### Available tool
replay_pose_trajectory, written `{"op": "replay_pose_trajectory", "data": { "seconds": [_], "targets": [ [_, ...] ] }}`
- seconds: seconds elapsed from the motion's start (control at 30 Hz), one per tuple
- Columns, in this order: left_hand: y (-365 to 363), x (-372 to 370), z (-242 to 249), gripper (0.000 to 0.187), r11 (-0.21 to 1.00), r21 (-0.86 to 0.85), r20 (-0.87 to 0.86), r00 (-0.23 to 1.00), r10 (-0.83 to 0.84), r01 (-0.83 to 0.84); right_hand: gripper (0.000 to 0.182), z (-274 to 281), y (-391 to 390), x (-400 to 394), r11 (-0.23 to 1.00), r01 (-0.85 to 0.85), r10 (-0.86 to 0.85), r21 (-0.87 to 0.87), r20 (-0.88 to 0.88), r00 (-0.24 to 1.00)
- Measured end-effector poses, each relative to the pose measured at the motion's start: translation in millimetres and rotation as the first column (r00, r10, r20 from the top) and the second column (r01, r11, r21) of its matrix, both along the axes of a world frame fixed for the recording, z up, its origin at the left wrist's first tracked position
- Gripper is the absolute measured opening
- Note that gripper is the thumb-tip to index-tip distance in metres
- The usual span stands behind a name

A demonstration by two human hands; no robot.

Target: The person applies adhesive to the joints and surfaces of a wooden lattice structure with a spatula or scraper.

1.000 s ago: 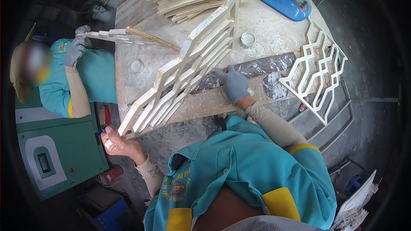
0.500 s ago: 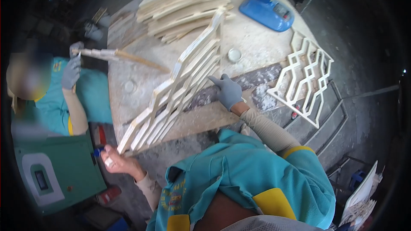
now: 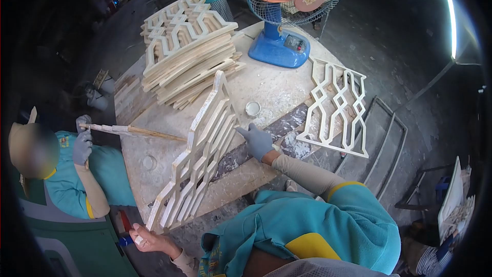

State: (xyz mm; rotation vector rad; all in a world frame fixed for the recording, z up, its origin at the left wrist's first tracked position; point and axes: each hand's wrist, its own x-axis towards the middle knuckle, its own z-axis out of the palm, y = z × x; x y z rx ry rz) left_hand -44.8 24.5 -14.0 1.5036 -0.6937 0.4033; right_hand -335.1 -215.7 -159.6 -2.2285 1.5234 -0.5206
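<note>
A pale wooden lattice panel (image 3: 197, 156) stands tilted on edge on the round table (image 3: 271, 92). My right hand (image 3: 258, 142), in a grey glove, is at the panel's right edge, with its index finger and thumb stretched out and apart. At the panel's lower left corner is my left hand (image 3: 149, 239), bare, its fingers curled together. A small white patch or object shows at its fingers; I cannot make out which. A blue object (image 3: 125, 241) is beside it.
Across the left side, a co-worker's gloved hands (image 3: 83, 143) hold another wooden piece (image 3: 130, 130) edge-on. Stacked lattice panels (image 3: 189, 56) stand at the back, near a blue fan (image 3: 279, 46). A lattice panel (image 3: 335, 107) lies at the right. Two round lids (image 3: 252, 109) sit on the table.
The view has tilted up, so the table and panels appear lower and more of the fan shows. Both my hands stay beside the panel in much the same poses.
</note>
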Motion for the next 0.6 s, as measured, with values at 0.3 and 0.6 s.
{"op": "replay_pose_trajectory", "data": {
  "seconds": [0.3,0.6],
  "targets": [
    [-2.9,-5.8,2.4,0.045,1.000,-0.028,-0.007,1.000,0.002,-0.002,0.045,-29.6,16.8,1.2,0.990,-0.137,0.132,0.019,0.165,0.977],
    [-3.1,-9.5,4.0,0.046,1.000,-0.012,0.009,1.000,0.004,-0.004,0.023,-27.8,-5.0,-9.4,0.513,-0.254,-0.606,0.820,0.556,0.569]
  ]
}}
